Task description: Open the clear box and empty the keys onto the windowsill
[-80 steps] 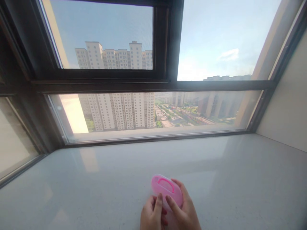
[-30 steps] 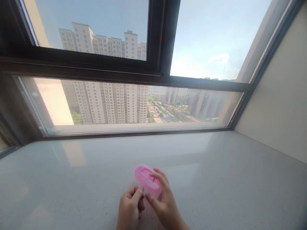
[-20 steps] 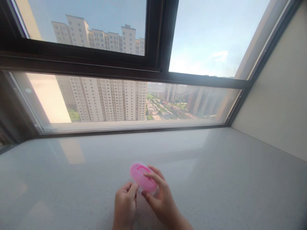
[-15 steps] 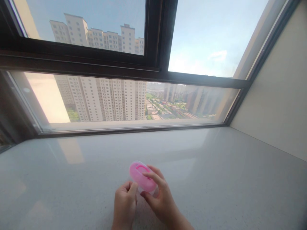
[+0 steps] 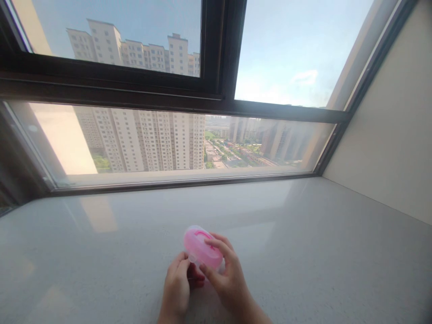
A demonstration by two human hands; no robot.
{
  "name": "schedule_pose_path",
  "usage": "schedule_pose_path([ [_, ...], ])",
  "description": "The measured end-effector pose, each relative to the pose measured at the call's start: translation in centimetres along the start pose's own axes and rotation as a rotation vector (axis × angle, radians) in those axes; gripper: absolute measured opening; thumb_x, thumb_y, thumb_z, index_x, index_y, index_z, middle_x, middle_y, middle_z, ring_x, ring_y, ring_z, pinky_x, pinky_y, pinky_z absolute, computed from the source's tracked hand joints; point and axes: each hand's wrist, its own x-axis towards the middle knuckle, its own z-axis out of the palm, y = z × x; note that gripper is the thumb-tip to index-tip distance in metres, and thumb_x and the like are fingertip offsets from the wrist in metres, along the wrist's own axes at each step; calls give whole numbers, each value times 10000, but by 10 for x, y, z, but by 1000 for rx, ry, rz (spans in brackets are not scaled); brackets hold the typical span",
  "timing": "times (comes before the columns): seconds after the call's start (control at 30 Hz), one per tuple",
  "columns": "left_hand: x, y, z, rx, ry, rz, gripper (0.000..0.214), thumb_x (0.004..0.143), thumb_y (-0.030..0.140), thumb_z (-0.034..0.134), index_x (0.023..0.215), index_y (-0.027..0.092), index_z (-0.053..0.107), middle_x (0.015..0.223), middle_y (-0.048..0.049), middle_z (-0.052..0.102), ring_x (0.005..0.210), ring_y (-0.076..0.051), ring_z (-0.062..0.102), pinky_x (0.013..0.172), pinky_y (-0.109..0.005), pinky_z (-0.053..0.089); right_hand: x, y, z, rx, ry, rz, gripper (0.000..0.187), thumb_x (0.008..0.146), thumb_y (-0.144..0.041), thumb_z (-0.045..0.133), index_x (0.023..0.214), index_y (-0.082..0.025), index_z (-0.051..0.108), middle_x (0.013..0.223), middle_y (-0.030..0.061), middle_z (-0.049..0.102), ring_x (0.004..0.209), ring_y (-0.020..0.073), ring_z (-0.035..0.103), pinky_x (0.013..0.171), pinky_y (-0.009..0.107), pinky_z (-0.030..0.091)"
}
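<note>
A small oval plastic box (image 5: 202,249) with a pink lid and a clear rim is held tilted above the pale counter. A raised darker pink handle shows on its lid. My right hand (image 5: 226,270) is closed around the box's right side, fingers over the lid and thumb along the near edge. At the lower left edge, by a small clear tab (image 5: 192,258), my left hand (image 5: 180,279) has its thumb and curled fingers against the box. Its fingertips are partly hidden and reach in under the near side.
The glossy pale counter (image 5: 101,261) spreads out around both hands. Behind it stands a dark-framed window (image 5: 222,105), with tall buildings outside. A plain wall (image 5: 381,148) closes off the right side.
My left hand has loosened its tight pinch at the box's edge, so its curled fingers and the clear tab now show. The box has tilted and shifted slightly right in my right hand.
</note>
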Motion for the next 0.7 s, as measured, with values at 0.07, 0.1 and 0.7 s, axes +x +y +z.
schedule_pose_path([
  [0.07,0,1,1,4,0,2,210,669,374,592,573,200,523,456,27,579,432,-158,545,477,-282,491,1,-2,-1,6,7,0,387,764,-263,706,1144,-253,633,1238,102,563,1158,273,536,1000,391,424],
  [0.1,-1,1,2,1,5,3,244,670,403,604,564,200,522,453,25,579,430,-161,549,474,-284,491,2,-3,-1,10,14,6,383,768,-281,708,1143,-253,635,1232,103,568,1157,275,536,997,392,426],
  [0.7,-6,1,0,304,45,110,410,807,509,524,522,234,415,396,64,429,357,-125,406,381,-235,329,10,8,-3,321,270,459,617,842,-680,458,984,-128,694,688,75,687,599,191,608,572,285,474],
])
